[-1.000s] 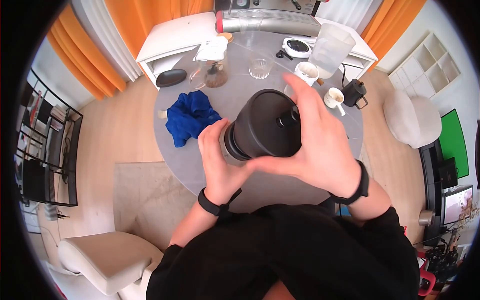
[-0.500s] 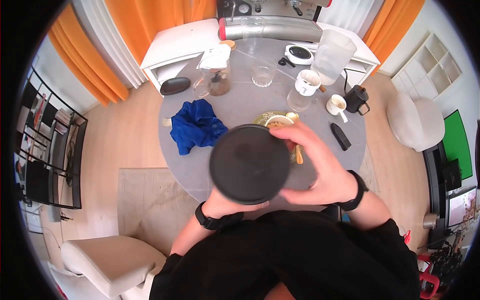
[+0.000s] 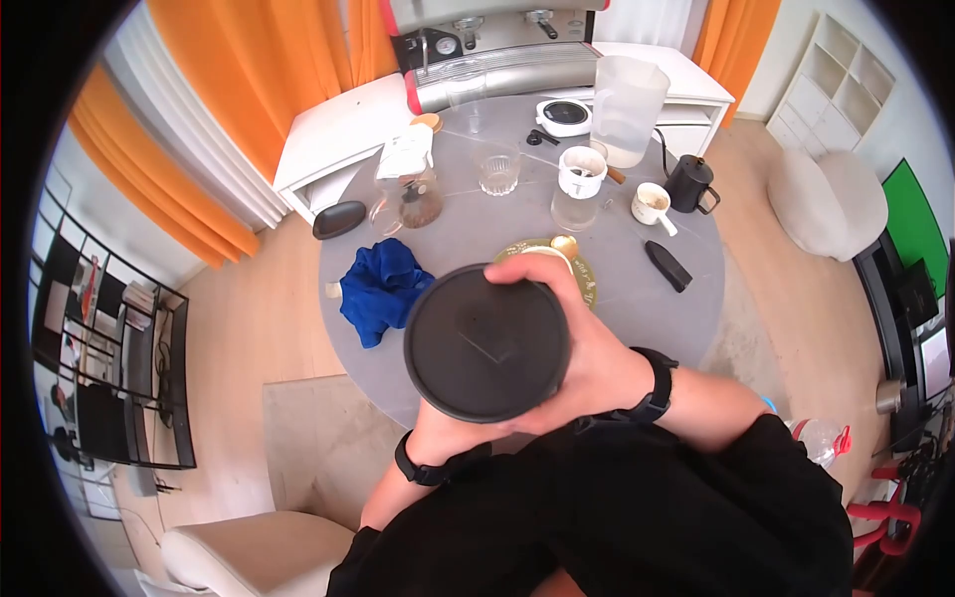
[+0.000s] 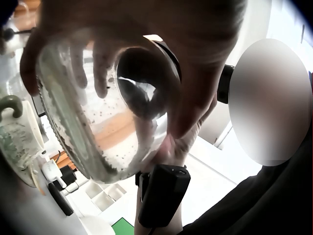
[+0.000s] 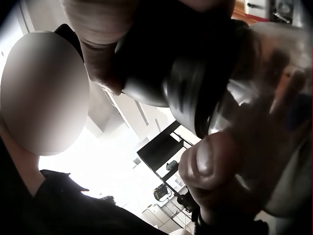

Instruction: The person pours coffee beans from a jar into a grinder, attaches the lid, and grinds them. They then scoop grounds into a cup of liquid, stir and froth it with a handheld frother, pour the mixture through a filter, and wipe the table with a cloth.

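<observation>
A coffee grinder with a black upper part and a clear glass jar is held up in front of the body. In the head view its flat black round top [image 3: 487, 343] faces up. My right hand [image 3: 592, 348] grips the black part, with a digit over the rim. Below the top, my left hand [image 3: 448, 433] holds the jar. The left wrist view shows the clear glass jar [image 4: 112, 122] with dark specks inside and fingers spread round it. Just beyond the grinder lies a patterned green saucer [image 3: 587, 284] with a gold spoon [image 3: 564, 245], partly hidden.
On the grey round table [image 3: 647, 318] are a blue cloth [image 3: 383, 284], a black elongated object [image 3: 668, 266], a glass tumbler [image 3: 499, 174], a white-handled cup [image 3: 652, 206], a black kettle [image 3: 689, 186], a clear pitcher [image 3: 627, 114] and a white scale [image 3: 564, 115]. An espresso machine [image 3: 497, 60] stands behind.
The grinder has gone from tilted, with its shaft showing, to having a plain flat black top facing up. My right hand has shifted from its side to round the top. The view has tilted upward.
</observation>
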### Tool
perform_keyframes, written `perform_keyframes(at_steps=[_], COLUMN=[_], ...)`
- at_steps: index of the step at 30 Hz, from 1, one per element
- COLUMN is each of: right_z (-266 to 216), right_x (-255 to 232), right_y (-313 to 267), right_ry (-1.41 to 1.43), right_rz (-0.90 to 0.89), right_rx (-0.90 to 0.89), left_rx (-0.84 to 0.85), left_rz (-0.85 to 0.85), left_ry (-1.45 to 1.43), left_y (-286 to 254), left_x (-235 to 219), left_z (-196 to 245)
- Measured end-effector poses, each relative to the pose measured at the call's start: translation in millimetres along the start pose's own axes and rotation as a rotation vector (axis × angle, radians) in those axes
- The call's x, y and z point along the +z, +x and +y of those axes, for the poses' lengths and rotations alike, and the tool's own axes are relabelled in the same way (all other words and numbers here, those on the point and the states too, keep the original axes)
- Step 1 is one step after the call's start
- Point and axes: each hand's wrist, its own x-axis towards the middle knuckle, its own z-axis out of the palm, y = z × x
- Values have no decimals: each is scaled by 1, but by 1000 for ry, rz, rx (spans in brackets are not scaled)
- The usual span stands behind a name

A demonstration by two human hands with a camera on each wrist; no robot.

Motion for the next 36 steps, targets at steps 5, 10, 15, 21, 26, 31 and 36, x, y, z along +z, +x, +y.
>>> perform_keyframes(at_steps=[5, 10, 15, 21, 26, 31, 36], right_z=[-11, 7, 43, 79, 72, 6, -51], right_x=[-50, -138, -155, -181, -190, -183, -171], right_y=[-7, -75, -125, -131, -144, -138, -116], right_ry=[-480, -1273, -1502, -1373, -1207, -1014, -485], right_rz=[165, 325, 333, 229, 318, 552, 885], right_rx=[119, 858, 1052, 927, 772, 629, 324], left_rx=[121, -43, -104, -117, -109, -45, 7], left_rz=[219, 373, 337, 378, 388, 337, 517], left_ry=[570, 179, 193, 290, 318, 615, 887], left_y=[39, 84, 111, 128, 131, 117, 71], left_x=[-34, -69, -73, -73, -73, -79, -33], left_z=[-17, -48, -75, -98, -102, -100, -60])
